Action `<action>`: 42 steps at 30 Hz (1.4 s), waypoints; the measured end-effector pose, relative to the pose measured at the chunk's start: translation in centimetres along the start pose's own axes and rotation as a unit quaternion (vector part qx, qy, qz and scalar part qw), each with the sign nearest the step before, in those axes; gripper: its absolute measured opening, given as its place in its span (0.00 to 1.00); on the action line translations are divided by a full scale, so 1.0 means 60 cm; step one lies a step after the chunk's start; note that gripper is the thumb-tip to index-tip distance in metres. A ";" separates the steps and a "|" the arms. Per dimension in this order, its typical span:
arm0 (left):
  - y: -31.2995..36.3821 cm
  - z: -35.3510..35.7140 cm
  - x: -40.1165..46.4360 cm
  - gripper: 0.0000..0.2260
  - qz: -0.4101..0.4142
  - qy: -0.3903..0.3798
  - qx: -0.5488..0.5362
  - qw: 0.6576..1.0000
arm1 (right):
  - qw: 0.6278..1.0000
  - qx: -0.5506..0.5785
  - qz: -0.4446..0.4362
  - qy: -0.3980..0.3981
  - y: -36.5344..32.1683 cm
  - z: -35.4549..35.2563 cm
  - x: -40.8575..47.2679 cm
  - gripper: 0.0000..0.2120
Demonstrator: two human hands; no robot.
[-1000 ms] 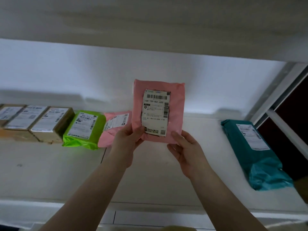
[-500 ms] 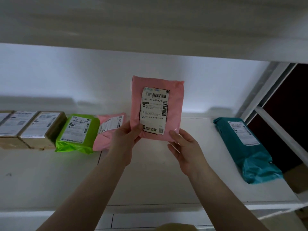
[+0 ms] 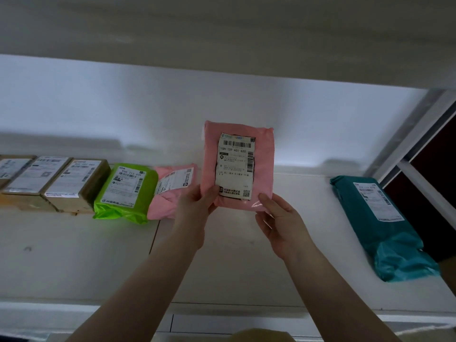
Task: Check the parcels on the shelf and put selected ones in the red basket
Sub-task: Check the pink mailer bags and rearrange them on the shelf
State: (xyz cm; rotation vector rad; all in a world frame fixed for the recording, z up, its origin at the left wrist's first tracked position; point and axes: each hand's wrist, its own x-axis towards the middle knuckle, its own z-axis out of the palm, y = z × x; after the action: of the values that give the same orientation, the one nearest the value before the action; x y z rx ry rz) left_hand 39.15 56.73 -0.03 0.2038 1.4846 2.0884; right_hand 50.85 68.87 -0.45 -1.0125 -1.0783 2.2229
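While both hands, left (image 3: 195, 211) and right (image 3: 283, 225), grip the upright pink parcel (image 3: 261, 166), its label's small print is illegible; cardboard boxes (image 3: 49, 183) are cropped at the left edge.

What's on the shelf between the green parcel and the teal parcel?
In the head view, one pink parcel lies beside the green parcel; bare shelf runs to the teal parcel.

dim, soft frame; back wall (image 3: 172, 114) glows, edges bend.

White shelf (image 3: 74, 262), brown boxes (image 3: 61, 183), green parcel (image 3: 128, 191), pink parcel (image 3: 170, 193) in a touching row, teal parcel (image 3: 380, 223) well apart
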 end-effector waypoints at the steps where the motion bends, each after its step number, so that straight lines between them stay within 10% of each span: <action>1: -0.006 0.000 0.000 0.07 -0.024 0.014 0.012 1.000 | 1.000 0.003 0.009 0.004 0.003 -0.002 0.005 0.09; 8: -0.052 -0.008 0.005 0.23 -0.276 0.031 0.072 0.958 | 0.996 -0.069 0.013 0.058 0.036 -0.017 0.063 0.07; 22: -0.091 -0.016 0.035 0.12 -0.285 0.123 -0.034 0.950 | 0.946 -0.314 -0.046 0.064 0.108 -0.013 0.147 0.11; 27: -0.106 0.007 0.026 0.15 -0.327 0.059 0.011 0.943 | 0.899 -0.424 -0.082 0.078 0.088 -0.041 0.142 0.27; 36: -0.141 0.171 0.014 0.18 -0.386 -0.112 0.043 0.915 | 0.818 -0.419 -0.227 0.322 -0.126 -0.241 0.110 0.26; 42: -0.189 0.287 0.010 0.20 -0.374 -0.167 0.108 0.906 | 0.734 -0.539 -0.127 0.393 -0.218 -0.391 0.101 0.33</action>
State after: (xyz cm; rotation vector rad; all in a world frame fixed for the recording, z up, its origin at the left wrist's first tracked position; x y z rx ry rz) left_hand 50.09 73.77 -3.98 0.0502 1.2995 1.2099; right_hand 66.58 91.40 -2.20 -1.8283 -1.8691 0.5724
